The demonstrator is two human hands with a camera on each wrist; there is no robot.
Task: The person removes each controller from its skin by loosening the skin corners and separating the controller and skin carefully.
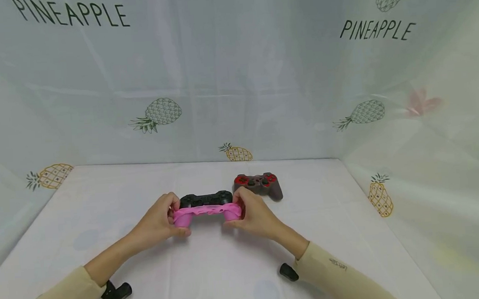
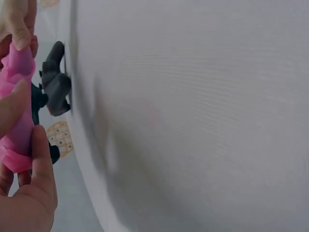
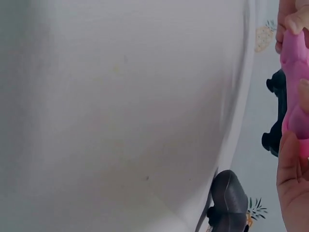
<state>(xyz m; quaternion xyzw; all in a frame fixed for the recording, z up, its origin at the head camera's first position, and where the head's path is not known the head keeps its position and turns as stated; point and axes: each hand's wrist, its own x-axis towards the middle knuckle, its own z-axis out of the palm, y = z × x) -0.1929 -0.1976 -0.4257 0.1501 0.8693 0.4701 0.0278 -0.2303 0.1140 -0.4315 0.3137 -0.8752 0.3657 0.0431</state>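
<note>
Both hands hold one black game controller [image 1: 206, 198] a little above the white table [image 1: 214, 271]. A pink silicone cover [image 1: 207, 212] is stretched over its near side and both grips. My left hand [image 1: 176, 218] grips the left end, thumb curled round the pink grip. My right hand [image 1: 237, 212] grips the right end the same way. In the left wrist view the pink cover [image 2: 17, 111] lies under the left thumb [image 2: 41, 164]. The right wrist view shows the pink cover [image 3: 294, 87], with the black controller [image 3: 277, 111] edging out behind it.
A second controller [image 1: 260, 184], dark grey with red buttons, lies just behind my right hand; it shows as the grey controller [image 2: 55, 89] and the grey controller [image 3: 229, 203] in the wrist views. A pineapple-print cloth backdrop [image 1: 235, 85] walls in the table at back and sides.
</note>
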